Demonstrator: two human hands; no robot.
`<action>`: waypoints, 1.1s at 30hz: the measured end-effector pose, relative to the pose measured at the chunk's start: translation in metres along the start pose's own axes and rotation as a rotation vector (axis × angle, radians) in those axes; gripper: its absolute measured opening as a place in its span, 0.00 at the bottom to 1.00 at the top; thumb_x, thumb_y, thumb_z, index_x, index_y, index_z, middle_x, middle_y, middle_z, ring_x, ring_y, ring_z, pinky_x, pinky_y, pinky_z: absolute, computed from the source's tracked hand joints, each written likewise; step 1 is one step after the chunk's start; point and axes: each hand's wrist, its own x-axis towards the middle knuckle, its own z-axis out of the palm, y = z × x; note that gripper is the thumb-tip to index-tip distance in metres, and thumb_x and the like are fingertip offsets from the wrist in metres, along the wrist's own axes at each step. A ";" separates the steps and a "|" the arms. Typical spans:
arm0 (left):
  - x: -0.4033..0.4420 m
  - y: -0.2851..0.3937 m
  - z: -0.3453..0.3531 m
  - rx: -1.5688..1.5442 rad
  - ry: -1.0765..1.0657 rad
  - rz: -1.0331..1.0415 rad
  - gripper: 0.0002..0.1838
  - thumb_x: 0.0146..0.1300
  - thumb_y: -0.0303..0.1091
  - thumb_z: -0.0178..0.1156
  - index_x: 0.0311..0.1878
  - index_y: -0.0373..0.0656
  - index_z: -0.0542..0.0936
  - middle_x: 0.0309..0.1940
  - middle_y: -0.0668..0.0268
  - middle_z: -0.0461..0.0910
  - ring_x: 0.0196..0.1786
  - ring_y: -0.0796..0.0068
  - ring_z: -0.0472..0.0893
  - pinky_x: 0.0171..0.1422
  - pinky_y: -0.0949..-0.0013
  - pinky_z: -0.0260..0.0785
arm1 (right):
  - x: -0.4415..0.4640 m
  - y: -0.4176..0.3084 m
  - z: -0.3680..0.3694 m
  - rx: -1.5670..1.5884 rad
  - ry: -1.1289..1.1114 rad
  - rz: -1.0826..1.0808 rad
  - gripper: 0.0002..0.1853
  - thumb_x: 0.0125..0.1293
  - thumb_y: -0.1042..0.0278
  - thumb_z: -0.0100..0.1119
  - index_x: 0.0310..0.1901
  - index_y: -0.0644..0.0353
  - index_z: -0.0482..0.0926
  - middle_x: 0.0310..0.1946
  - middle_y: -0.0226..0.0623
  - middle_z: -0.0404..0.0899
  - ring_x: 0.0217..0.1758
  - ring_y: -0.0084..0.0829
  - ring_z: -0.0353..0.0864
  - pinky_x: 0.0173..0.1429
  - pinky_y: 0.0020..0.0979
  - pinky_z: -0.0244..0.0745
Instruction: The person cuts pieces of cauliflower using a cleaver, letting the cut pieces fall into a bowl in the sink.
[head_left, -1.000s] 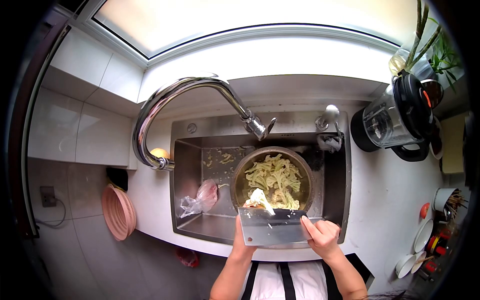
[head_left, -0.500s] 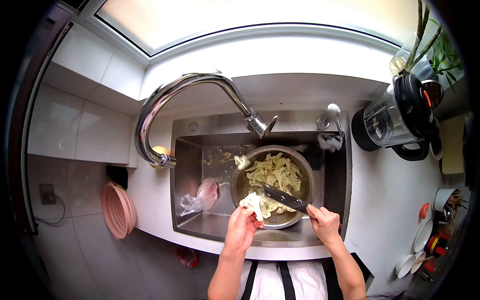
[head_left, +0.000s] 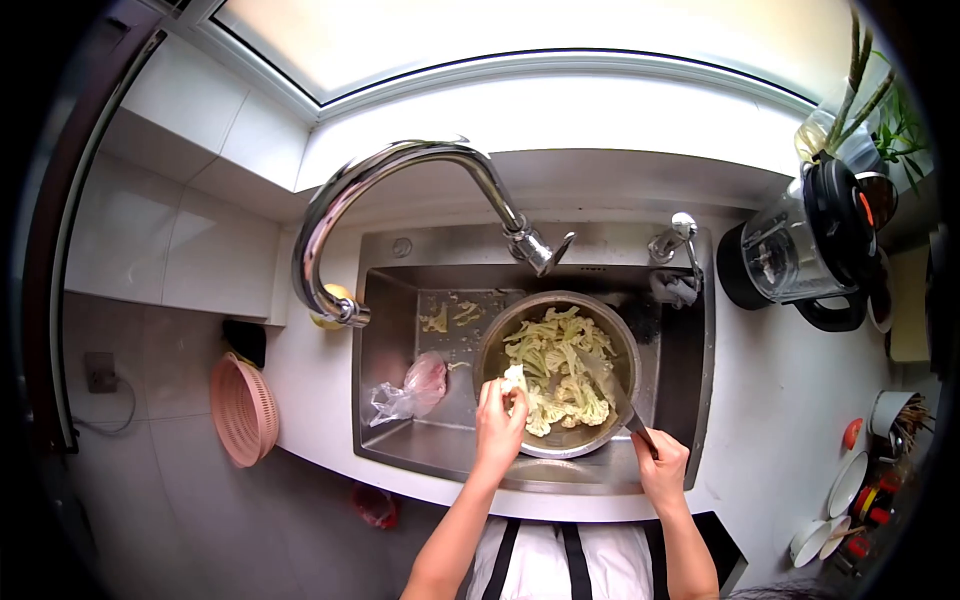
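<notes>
A round metal bowl (head_left: 487, 345) stands in the sink, with many pale cauliflower pieces (head_left: 555, 345) in it. Over the bowl's near left rim, my left hand (head_left: 500, 425) is closed on a cauliflower floret (head_left: 514, 378), its top poking out past the fingers. My right hand (head_left: 662, 465) grips the handle of a knife (head_left: 607, 385) at the near right of the bowl. The blade reaches up and left over the cauliflower, somewhat blurred.
The steel sink (head_left: 400, 450) also holds a clear plastic bag with something pinkish (head_left: 425, 380) and cauliflower scraps (head_left: 435, 318). A faucet (head_left: 400, 160) arches above. A blender (head_left: 800, 245) stands at right, a pink basket (head_left: 243, 410) at left.
The knife blade has swung from lying across near my left hand to pointing up over the bowl. My left hand has turned, covering more of the floret. The whole view has shifted slightly right.
</notes>
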 end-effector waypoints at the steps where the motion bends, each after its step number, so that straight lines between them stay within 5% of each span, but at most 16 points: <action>1: 0.009 -0.008 0.006 0.062 0.021 0.032 0.16 0.66 0.30 0.64 0.53 0.34 0.76 0.46 0.57 0.79 0.44 0.66 0.82 0.54 0.65 0.73 | 0.000 0.001 0.001 0.006 -0.004 -0.005 0.10 0.62 0.78 0.67 0.45 0.63 0.87 0.32 0.47 0.86 0.31 0.40 0.86 0.37 0.33 0.77; 4: 0.029 -0.018 0.017 0.136 0.067 0.102 0.27 0.66 0.34 0.66 0.65 0.33 0.73 0.45 0.55 0.80 0.44 0.63 0.83 0.53 0.62 0.75 | -0.001 -0.001 0.004 0.005 0.003 0.009 0.10 0.62 0.79 0.67 0.45 0.63 0.87 0.32 0.47 0.86 0.32 0.40 0.86 0.37 0.33 0.77; 9: 0.064 -0.045 -0.017 0.232 0.110 0.073 0.13 0.68 0.33 0.61 0.50 0.34 0.82 0.37 0.53 0.82 0.39 0.58 0.83 0.46 0.60 0.75 | -0.004 -0.006 0.010 0.005 0.040 -0.013 0.05 0.62 0.79 0.66 0.39 0.67 0.84 0.28 0.44 0.83 0.26 0.33 0.80 0.33 0.31 0.72; 10: 0.076 -0.069 -0.024 0.182 0.134 0.055 0.13 0.68 0.36 0.59 0.48 0.37 0.84 0.39 0.53 0.85 0.44 0.55 0.83 0.55 0.54 0.72 | -0.005 -0.004 0.008 -0.012 0.021 -0.001 0.07 0.61 0.79 0.67 0.41 0.66 0.85 0.30 0.45 0.85 0.28 0.36 0.83 0.35 0.32 0.75; 12: 0.091 -0.110 -0.041 0.704 0.066 0.128 0.14 0.67 0.41 0.58 0.46 0.43 0.86 0.42 0.54 0.86 0.53 0.53 0.81 0.64 0.49 0.65 | -0.005 -0.006 0.009 -0.033 0.011 0.010 0.09 0.60 0.79 0.68 0.44 0.65 0.87 0.31 0.47 0.86 0.30 0.40 0.86 0.36 0.33 0.77; 14: 0.117 -0.132 -0.051 0.681 -0.029 -0.020 0.15 0.66 0.45 0.58 0.44 0.47 0.88 0.42 0.54 0.87 0.60 0.53 0.77 0.68 0.47 0.59 | -0.005 -0.008 0.011 -0.045 0.025 0.010 0.09 0.60 0.79 0.68 0.43 0.65 0.87 0.31 0.47 0.86 0.30 0.39 0.86 0.35 0.32 0.77; 15: 0.133 -0.135 -0.054 0.659 -0.109 -0.156 0.15 0.65 0.44 0.61 0.46 0.45 0.86 0.45 0.54 0.85 0.60 0.52 0.75 0.65 0.50 0.63 | -0.004 -0.008 0.013 -0.043 0.045 -0.002 0.09 0.60 0.79 0.68 0.43 0.64 0.87 0.31 0.46 0.86 0.29 0.39 0.86 0.35 0.32 0.77; 19: 0.176 -0.161 -0.036 0.818 0.116 -0.082 0.24 0.58 0.40 0.68 0.56 0.42 0.79 0.54 0.57 0.78 0.59 0.54 0.74 0.63 0.54 0.65 | -0.004 -0.014 0.020 -0.055 0.091 -0.006 0.09 0.60 0.79 0.69 0.43 0.63 0.87 0.29 0.45 0.85 0.27 0.37 0.85 0.32 0.32 0.75; 27: 0.196 -0.192 -0.022 0.927 0.104 -0.217 0.24 0.55 0.39 0.70 0.56 0.47 0.79 0.55 0.58 0.79 0.62 0.56 0.74 0.67 0.55 0.61 | -0.008 -0.017 0.022 -0.074 0.115 0.078 0.09 0.61 0.78 0.69 0.43 0.63 0.87 0.27 0.43 0.84 0.23 0.33 0.81 0.29 0.32 0.71; 33: 0.141 -0.108 -0.037 0.488 0.060 0.273 0.22 0.58 0.32 0.68 0.57 0.41 0.80 0.55 0.55 0.76 0.59 0.53 0.75 0.64 0.55 0.68 | -0.004 -0.014 0.014 -0.005 0.119 0.103 0.07 0.62 0.78 0.68 0.42 0.66 0.86 0.27 0.44 0.84 0.25 0.35 0.82 0.30 0.32 0.72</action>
